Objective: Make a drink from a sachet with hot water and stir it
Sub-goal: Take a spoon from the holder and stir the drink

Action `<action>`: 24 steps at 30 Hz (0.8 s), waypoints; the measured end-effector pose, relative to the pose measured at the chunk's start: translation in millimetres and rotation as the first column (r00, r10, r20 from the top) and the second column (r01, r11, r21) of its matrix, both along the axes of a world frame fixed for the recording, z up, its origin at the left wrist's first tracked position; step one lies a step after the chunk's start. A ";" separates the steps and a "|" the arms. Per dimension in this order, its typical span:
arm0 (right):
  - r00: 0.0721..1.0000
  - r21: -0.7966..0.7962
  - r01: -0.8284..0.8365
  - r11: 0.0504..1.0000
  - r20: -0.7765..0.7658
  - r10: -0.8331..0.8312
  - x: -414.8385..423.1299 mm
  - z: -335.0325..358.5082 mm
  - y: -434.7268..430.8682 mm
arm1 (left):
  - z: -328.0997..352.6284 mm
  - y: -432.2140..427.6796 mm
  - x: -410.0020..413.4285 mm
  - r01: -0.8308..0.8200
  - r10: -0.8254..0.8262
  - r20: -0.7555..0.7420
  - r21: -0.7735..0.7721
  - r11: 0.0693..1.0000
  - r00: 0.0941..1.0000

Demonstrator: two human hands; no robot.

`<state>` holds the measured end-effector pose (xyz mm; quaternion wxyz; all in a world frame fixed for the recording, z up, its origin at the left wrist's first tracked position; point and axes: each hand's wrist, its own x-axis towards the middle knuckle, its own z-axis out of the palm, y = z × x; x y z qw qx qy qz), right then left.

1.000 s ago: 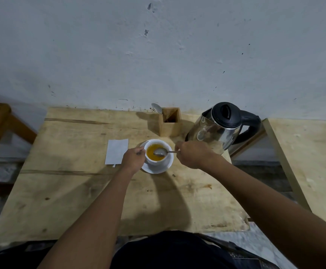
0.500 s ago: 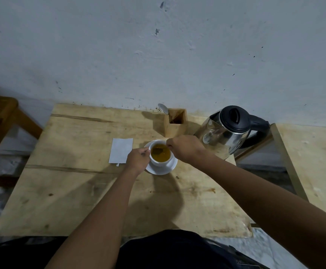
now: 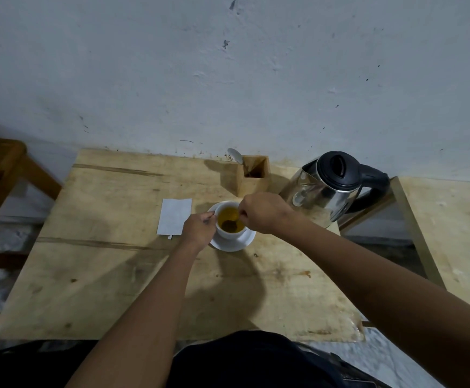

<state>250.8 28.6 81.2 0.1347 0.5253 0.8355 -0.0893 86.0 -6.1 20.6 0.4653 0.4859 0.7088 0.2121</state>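
A white cup [image 3: 229,233] of yellow-brown drink stands on a white saucer [image 3: 239,243] near the middle of the wooden table [image 3: 116,275]. My left hand [image 3: 198,229] holds the cup at its left side. My right hand [image 3: 263,212] is closed on a spoon [image 3: 232,224] whose bowl sits in the liquid. An opened white sachet [image 3: 174,216] lies flat to the left of the cup. A steel kettle [image 3: 327,189] with a black lid stands at the back right.
A wooden holder [image 3: 253,176] with a spoon in it stands behind the cup by the wall. A second wooden table [image 3: 452,233] is at the right, across a gap. A wooden chair [image 3: 1,177] stands at the left.
The spoon was held above the cup's rim a second ago; my right hand has moved left over the cup and the spoon's bowl is now down in the drink.
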 end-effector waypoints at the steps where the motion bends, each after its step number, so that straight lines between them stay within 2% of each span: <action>1: 1.000 0.013 0.000 1.000 -0.001 0.000 -1.5 -1.9 -0.2 | 0.3 0.0 -0.1 0.001 -0.001 0.001 0.001 1.000 1.000; 6: 0.999 0.112 0.005 0.994 0.037 -0.009 -4.2 -6.4 1.2 | 0.2 0.3 0.8 -0.011 0.011 0.007 0.003 1.000 1.000; 12: 0.993 0.151 0.024 0.988 0.107 -0.040 0.7 -6.2 6.7 | -0.2 0.1 -1.2 0.009 -0.009 -0.001 0.001 1.000 1.000; 17: 0.990 0.095 0.061 0.994 0.120 -0.073 3.9 0.7 8.9 | 0.2 -0.1 -0.8 0.005 -0.005 -0.005 -0.001 1.000 1.000; 24: 0.999 -0.036 0.047 0.998 -0.024 -0.048 0.1 -2.3 6.0 | 0.8 -0.1 0.1 -0.008 0.008 0.011 -0.004 1.000 1.000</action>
